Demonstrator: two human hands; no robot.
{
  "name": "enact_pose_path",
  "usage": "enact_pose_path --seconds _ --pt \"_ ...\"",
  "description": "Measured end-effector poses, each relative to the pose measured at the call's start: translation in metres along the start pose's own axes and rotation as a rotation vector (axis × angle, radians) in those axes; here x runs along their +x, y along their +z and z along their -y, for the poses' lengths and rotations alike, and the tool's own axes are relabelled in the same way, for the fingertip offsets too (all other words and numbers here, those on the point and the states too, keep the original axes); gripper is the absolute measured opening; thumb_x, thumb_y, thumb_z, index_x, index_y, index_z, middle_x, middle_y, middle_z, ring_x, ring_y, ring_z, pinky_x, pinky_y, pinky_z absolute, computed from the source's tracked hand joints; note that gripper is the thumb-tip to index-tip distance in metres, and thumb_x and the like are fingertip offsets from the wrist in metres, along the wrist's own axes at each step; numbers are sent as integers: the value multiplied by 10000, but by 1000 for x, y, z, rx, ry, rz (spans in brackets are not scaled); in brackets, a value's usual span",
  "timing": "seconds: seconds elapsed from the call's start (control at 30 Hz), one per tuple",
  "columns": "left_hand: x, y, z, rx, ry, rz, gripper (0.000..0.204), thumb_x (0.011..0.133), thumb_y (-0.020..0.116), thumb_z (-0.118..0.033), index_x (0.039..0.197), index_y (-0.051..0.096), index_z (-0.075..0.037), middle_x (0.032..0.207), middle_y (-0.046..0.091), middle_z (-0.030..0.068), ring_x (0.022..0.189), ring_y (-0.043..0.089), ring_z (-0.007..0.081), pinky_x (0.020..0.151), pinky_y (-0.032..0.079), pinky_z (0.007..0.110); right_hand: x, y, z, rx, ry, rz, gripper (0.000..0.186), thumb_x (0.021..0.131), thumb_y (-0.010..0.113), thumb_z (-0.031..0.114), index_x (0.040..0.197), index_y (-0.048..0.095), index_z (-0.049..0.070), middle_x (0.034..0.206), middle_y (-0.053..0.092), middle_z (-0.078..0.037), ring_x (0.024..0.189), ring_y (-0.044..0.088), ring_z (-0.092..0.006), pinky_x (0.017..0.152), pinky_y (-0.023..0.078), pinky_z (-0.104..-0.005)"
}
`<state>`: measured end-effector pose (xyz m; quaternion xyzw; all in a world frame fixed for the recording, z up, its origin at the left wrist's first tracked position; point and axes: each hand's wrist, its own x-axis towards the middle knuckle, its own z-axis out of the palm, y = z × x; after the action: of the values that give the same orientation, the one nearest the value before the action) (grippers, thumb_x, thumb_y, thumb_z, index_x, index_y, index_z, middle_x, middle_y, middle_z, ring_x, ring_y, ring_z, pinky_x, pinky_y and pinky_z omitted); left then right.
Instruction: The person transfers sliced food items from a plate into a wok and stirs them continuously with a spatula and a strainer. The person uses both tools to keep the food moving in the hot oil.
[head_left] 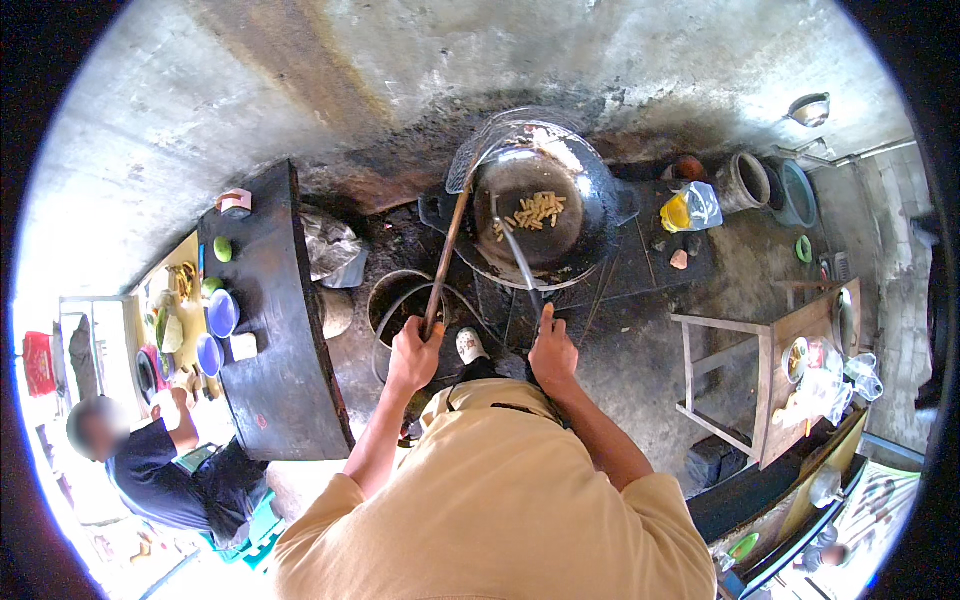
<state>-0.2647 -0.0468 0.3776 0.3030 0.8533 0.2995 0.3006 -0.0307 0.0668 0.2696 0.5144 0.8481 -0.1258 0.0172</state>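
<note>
A big dark wok [595,230] stands in front of me, with several short yellow-brown food pieces [538,209] gathered in its middle. My left hand [415,350] is closed round the long wooden handle of a wire strainer [450,245]; its mesh lies at the wok's far left rim. In my right hand [552,348] is the dark grip of a long metal spatula [520,260]. The spatula's far end reaches into the wok beside the food pieces, and its blade's shape is hard to make out.
Left of me stands a dark table [275,330] with purple bowls [222,313]; another person [180,470] sits beyond it. A bucket [395,290] is near my feet. On the right are a wooden table [790,390], a yellow-filled plastic bag [690,208] and buckets [742,183].
</note>
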Motion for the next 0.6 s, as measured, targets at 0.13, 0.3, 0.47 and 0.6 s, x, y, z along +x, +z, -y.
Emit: enact_pose_path --seconds 0.13,0.3,0.47,0.6 --pt "3 1 0 2 6 -15 439 924 649 -367 981 604 66 769 631 301 803 653 470 692 491 488 3 12 10 -67 -105 -13 799 830 658 101 1524 270 23 1039 581 -184 783 693 -319 597 591 -409" --pt "4 0 -4 -8 -3 -25 448 927 639 -369 1011 611 70 789 631 319 829 646 487 714 488 502 15 4 8 -53 67 80 822 852 663 105 1544 225 29 1135 571 -204 819 693 -339 690 608 -440" --pt "2 1 -2 48 -1 -18 459 932 635 -373 1035 613 73 813 638 332 857 641 500 732 495 502 -4 -47 -8 65 103 122 896 798 685 81 1562 218 64 1254 535 -241 848 691 -374 717 597 -442" --pt "3 4 -1 61 28 -12 468 933 633 -377 1049 612 75 817 643 329 869 649 495 739 500 500 -33 -80 -11 52 -6 186 851 793 645 71 1555 266 81 1279 548 -275 865 694 -372 667 588 -480"
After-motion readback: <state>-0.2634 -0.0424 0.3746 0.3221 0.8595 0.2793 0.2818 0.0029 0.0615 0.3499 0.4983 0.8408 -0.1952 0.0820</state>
